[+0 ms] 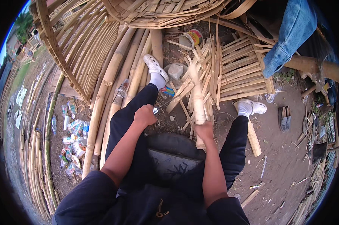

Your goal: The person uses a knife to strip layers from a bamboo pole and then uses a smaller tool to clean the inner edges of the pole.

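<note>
My left hand (144,114) is closed round the handle of a knife. Its thin dark blade (165,104) slants up and right toward the bamboo. In my right hand (204,131) is a pale bamboo pole (198,99), gripped near its lower end; it stands between my legs, tilted away from me, and its upper part looks blurred. Split bamboo strips (211,84) lie heaped behind and beside the pole. A slatted bamboo panel (242,75) rests to the right of the heap.
Long bamboo poles (115,69) lie along my left leg, with plastic litter (75,140) beyond them. A woven bamboo basket (158,23), a round tub (191,39) and a stone (175,70) are ahead. Someone's denim-clad leg (291,35) is at upper right, near dark sandals (284,119).
</note>
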Available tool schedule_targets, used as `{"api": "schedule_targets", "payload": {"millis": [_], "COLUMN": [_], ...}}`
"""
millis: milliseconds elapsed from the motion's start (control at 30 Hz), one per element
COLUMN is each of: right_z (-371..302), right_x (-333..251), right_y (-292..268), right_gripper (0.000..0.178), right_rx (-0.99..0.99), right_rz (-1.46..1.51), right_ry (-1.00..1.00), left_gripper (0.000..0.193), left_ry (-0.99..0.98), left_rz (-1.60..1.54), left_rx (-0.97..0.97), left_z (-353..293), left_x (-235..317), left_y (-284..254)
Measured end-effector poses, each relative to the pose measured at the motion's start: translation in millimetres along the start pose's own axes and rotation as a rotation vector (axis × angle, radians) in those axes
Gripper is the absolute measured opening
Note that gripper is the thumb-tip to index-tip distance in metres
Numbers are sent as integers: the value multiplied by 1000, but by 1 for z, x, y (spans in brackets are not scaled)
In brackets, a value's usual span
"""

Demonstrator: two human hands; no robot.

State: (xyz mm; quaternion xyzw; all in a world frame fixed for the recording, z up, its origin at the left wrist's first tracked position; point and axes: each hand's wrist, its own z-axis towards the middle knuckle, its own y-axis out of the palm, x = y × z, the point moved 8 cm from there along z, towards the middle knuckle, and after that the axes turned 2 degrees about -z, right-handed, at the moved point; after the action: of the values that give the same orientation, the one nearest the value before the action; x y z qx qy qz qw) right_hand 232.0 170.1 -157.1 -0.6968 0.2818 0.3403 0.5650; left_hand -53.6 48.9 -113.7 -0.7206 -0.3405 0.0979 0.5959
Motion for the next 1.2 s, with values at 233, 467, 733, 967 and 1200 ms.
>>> {"api": "schedule_targets", "payload": {"millis": [233, 467, 733, 967, 1200], "right_z": [3, -1, 7, 7, 12], "right_x": [12, 4, 22, 27, -2], "right_y": [20, -23, -17, -2, -21], "right_gripper": [35, 30, 38, 39, 38], "right_rx": [-260, -150, -179, -215, -120], "right_rz": [-56, 41, -76, -228, -192], "right_ry": [71, 94, 108, 80, -23], "left_gripper": [26, 21, 27, 35, 31], "left_ry": [-11, 130, 42, -115, -72], "left_rz": [-65, -122, -112, -237, -209], "left_rx": [0, 7, -66, -144, -58], "left_z": [9, 12, 33, 42, 34], "left_x": [-34, -2, -6, -38, -32], "left_y": [33, 39, 71, 76, 70]}}
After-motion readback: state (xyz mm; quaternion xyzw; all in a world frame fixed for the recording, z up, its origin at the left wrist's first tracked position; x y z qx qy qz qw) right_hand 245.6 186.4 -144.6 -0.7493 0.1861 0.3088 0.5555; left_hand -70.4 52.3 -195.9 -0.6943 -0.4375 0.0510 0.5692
